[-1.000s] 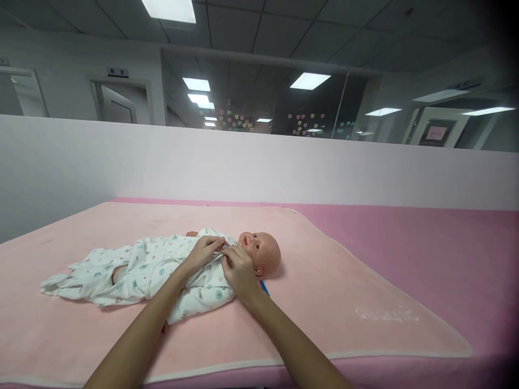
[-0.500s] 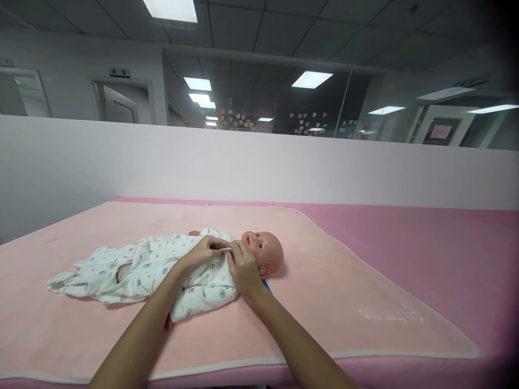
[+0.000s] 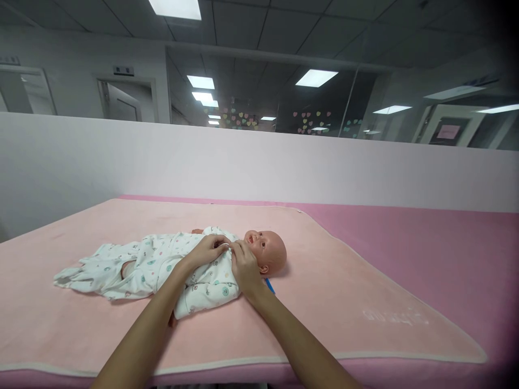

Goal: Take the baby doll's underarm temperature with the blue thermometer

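A baby doll [image 3: 268, 250] lies on its back on a pale pink blanket [image 3: 332, 302], head to the right. It wears a white patterned romper [image 3: 154, 265]. My left hand [image 3: 207, 249] and my right hand [image 3: 243, 265] meet at the romper's collar just below the doll's chin. Both pinch the fabric edges there, fingers curled and pressed together. The romper's legs trail loosely to the left.
The blanket covers a darker pink table top [image 3: 446, 248] that runs off to the right. A small blue object [image 3: 270, 285] pokes out under the doll's head. A white partition wall [image 3: 259, 162] stands behind the table, with glass and office doors above it.
Both hands have stayed at the collar, drawing slightly closer together; the thin strip of fabric seen between them earlier is now covered. The view shifted slightly.
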Demonstrator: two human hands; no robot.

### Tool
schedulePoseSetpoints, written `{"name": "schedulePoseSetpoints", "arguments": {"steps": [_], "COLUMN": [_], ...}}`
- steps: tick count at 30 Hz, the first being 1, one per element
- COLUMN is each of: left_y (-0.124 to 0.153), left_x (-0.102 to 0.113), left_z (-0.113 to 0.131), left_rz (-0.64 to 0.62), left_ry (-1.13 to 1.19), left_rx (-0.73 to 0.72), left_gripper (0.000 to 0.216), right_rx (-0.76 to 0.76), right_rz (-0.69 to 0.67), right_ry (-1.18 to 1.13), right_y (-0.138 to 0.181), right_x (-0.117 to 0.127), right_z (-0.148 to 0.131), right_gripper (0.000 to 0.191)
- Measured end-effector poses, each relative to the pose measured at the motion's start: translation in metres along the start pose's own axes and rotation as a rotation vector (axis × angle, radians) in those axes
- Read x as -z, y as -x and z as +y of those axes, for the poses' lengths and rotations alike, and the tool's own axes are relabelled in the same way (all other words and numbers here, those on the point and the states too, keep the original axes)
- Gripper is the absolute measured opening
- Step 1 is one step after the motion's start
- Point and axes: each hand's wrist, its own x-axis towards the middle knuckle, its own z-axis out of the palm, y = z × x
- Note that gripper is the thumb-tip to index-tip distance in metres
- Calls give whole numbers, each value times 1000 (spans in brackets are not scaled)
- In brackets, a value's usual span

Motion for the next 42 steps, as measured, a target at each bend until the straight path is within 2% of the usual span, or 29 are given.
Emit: {"name": "schedulePoseSetpoints", "arguments": {"steps": [6,11,16,25,30,38,42], "left_y": [-1,-1,-2,-4,-4,-2,-1], "left_x": [-3,-6,-7,-7,-8,-7,-6], "left_z": [1,1,0,1,-1,1,4], "left_rz": [20,-32,-7,-42,-27,-47,-1], "left_ry": [-26,130,225,381,406,518,452], "left_rx": [25,37,53,65,90,94,93], "left_gripper": [24,19,15,18,22,22,24], "right_rx": [-18,-88,-119,-88,-85,-219,-206], "right_rz": [13,14,47,11,35,50,36], "right_ry": [-46,-128,-193,-269,-260,-188,-189], "right_y": [2,3,0,-2,0,-2,-3], "right_x": [-3,-5,-1,7,3,1,2], "right_z": [-1,-1,-4,-7,-4,-8,-7], "right_gripper": [37,32,23,19,27,23,25]}}
